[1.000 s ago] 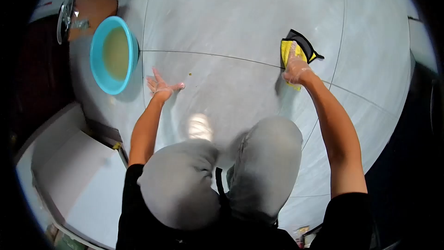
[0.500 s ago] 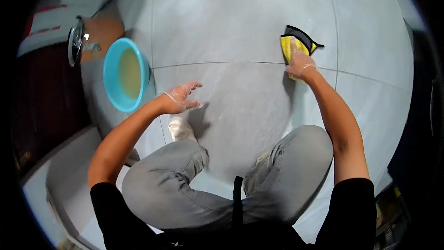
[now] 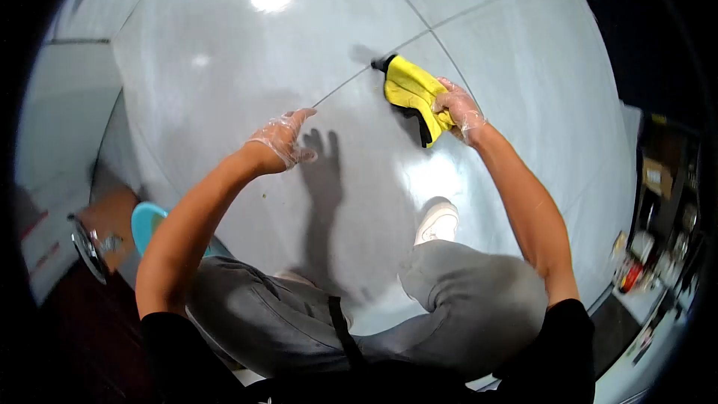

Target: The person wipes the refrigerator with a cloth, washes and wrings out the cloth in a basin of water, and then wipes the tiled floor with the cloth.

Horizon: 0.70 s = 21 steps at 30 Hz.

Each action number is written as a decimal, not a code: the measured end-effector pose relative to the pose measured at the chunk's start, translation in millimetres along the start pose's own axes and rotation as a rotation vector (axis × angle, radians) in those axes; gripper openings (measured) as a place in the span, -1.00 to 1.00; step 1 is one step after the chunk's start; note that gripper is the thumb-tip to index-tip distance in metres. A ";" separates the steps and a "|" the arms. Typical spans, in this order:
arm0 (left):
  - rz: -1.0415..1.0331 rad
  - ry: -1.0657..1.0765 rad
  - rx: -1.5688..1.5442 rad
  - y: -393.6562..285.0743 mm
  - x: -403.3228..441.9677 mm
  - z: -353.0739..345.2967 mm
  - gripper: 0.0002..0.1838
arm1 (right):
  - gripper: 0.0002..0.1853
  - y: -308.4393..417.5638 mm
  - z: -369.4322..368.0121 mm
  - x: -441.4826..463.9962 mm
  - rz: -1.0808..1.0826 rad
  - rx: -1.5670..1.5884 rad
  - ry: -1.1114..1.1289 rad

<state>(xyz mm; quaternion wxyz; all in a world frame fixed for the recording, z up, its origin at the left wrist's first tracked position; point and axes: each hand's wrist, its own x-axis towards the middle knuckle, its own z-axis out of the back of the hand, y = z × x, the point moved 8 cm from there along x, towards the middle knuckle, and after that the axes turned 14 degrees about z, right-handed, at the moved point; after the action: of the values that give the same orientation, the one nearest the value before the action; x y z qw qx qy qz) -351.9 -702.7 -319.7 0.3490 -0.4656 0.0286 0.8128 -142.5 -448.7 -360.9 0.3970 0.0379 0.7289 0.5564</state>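
Note:
Gathered in my right hand [image 3: 460, 110] is a yellow cleaning cloth [image 3: 411, 90] with black edging. The cloth hangs out to the left of the fingers, over the grey tiled floor [image 3: 359, 179], and a shadow shows beside it. My left hand [image 3: 282, 140] holds nothing; its fingers are apart and it hovers above the floor, casting a shadow to its right. Both hands wear clear plastic gloves. A light blue basin [image 3: 144, 226] is at the left, mostly hidden behind my left forearm.
Beside the basin are a cardboard box [image 3: 112, 213] and a round shiny metal object [image 3: 87, 248]. Shelves with assorted items, including a small carton [image 3: 657, 178], line the right side. My white shoe [image 3: 438, 222] is on the floor between my arms.
My view has turned to the right, so the basin now sits lower left. The cloth, flat under my right hand on the floor before, now hangs bunched from it. My left hand stays empty.

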 end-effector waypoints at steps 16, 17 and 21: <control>0.325 0.019 0.480 20.5 70.0 -65.1 0.87 | -0.26 -145.6 55.7 -211.1 -0.057 -1.035 -0.425; 0.310 0.001 0.475 19.3 72.3 -65.9 0.86 | -0.28 -148.4 61.6 -216.4 -0.108 -1.010 -0.428; 0.269 -0.057 0.455 22.1 71.6 -66.4 0.84 | -0.39 -139.5 46.8 -237.6 -0.141 -0.828 -0.465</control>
<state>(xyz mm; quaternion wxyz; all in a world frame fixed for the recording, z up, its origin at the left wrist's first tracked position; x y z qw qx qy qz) -339.2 -705.3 -419.0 0.3341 -0.3439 0.2624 0.8374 102.5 -583.0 -353.8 0.5680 -0.0495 0.3388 0.7485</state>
